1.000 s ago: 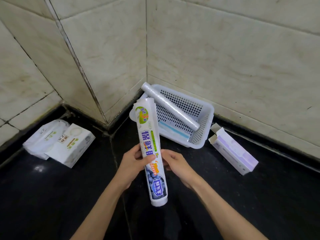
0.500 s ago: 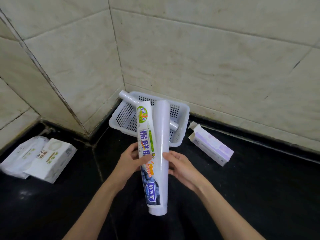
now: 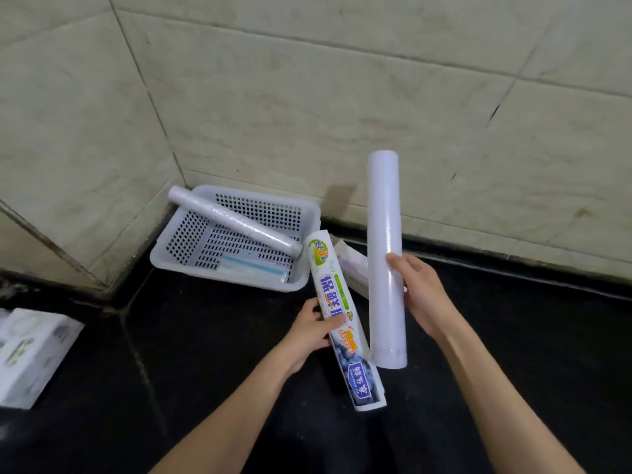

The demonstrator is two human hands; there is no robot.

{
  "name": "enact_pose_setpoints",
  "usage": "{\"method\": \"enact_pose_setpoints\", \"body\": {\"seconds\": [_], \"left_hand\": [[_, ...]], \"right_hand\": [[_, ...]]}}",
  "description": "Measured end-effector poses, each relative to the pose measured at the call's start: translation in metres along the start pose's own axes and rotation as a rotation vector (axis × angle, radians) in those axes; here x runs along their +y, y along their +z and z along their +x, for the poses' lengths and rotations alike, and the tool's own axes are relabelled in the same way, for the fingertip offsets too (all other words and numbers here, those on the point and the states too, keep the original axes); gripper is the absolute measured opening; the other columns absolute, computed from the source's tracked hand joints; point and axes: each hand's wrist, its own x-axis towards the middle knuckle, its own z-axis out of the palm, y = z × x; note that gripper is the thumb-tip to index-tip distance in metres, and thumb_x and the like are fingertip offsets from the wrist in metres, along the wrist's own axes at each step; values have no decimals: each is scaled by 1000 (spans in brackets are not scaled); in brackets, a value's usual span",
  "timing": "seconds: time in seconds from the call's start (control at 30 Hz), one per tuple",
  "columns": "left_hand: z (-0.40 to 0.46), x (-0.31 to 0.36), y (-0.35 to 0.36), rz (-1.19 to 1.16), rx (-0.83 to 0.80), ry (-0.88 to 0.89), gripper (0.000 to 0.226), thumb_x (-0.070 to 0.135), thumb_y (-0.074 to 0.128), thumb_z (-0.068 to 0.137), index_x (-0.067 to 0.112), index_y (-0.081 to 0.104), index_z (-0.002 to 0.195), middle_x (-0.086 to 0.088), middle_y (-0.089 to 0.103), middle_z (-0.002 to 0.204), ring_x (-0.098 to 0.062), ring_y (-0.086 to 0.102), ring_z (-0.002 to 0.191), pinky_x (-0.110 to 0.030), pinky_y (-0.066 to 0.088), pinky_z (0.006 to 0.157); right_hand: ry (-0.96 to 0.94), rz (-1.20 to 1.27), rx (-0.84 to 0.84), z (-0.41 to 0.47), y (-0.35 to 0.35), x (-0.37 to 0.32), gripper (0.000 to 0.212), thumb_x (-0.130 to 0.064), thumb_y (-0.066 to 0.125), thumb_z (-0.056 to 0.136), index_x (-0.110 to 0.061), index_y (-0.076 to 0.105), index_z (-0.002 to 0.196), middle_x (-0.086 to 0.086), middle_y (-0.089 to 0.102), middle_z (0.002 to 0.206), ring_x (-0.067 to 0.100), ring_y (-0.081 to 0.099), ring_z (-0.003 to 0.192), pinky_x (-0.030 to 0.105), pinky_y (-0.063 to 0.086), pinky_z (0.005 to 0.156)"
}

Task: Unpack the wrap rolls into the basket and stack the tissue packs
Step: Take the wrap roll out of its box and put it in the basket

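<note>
Tissue packs point(image 3: 29, 354): at the far left edge on the dark floor, well apart from both hands; partly cut off by the frame, so how many lie there or whether they are stacked I cannot tell; that half of the task looks not yet taken up.
Basket point(image 3: 178, 258): white and perforated, set into the tiled corner with its open top toward the person, a handy place to drop things into.
Roll in the basket point(image 3: 236, 220): a clear wrap roll lies slantwise, its far end propped on the back-left rim, probably too long to lie flat; a pale blue-edged item point(image 3: 253, 266) rests on the basket floor beneath it.
Left hand point(image 3: 313, 331): closed around the middle of the printed sleeve point(image 3: 342, 319), thumb across its face; the sleeve leans up-left and looks emptied, held aside as waste, I judge.
Opened carton point(image 3: 352, 268): on the floor behind the sleeve, mostly hidden.
Bare wrap roll point(image 3: 384, 254): upright, clear of the sleeve and just beside it; seemingly ready to go into the basket.
Right hand point(image 3: 422, 295): wrapped around the roll below its middle, thumb in front, fingers hidden behind; the low hold leaves the long upper end free to tip toward the basket.
</note>
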Motion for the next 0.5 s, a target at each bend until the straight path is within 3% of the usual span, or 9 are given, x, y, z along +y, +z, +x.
{"method": "enact_pose_setpoints", "body": {"seconds": [0.1, 0.17, 0.33, 0.43, 0.5], "left_hand": [[8, 0, 4, 65, -12, -44, 58, 12, 62, 86, 11, 32, 136, -10, 55, 120, -19, 56, 108, -38, 45, 97], [8, 4, -3, 289, 16, 10, 58, 15, 59, 88, 11, 32, 139, -11, 52, 132, -17, 52, 113, -32, 41, 99], [-2, 21, -57, 726, 205, 441, 32, 16, 54, 91, 16, 56, 123, -3, 60, 125, -12, 54, 114, -16, 37, 95], [-2, 32, -115, 1074, 393, 638, 35, 18, 52, 92, 12, 53, 126, -9, 55, 132, -26, 40, 132, -30, 26, 111], [2, 37, -157, 1316, 518, 590, 42, 23, 51, 93, 12, 48, 133, -15, 45, 142, -34, 26, 140, -46, 17, 115]], "right_hand": [[1, -22, 24, 4, 4, 1, 18, -31, 64, 82, -18, 63, 94, -3, 68, 84, 7, 63, 67, 24, 48, 60], [-3, -86, 18, 8, 11, 0, 27, -32, 66, 81, -16, 62, 102, 1, 68, 94, 12, 64, 75, 28, 50, 66], [-106, -335, -54, 28, 47, -16, 31, -32, 66, 81, -15, 61, 106, -1, 66, 101, 6, 61, 79, 20, 45, 63], [-180, -483, -124, 47, 84, -33, 35, -32, 67, 80, -15, 58, 109, -1, 63, 104, 14, 60, 89, 25, 46, 73], [-224, -553, -189, 62, 115, -43, 39, -32, 67, 80, -12, 56, 111, 1, 61, 105, 18, 58, 92, 29, 45, 79]]}}
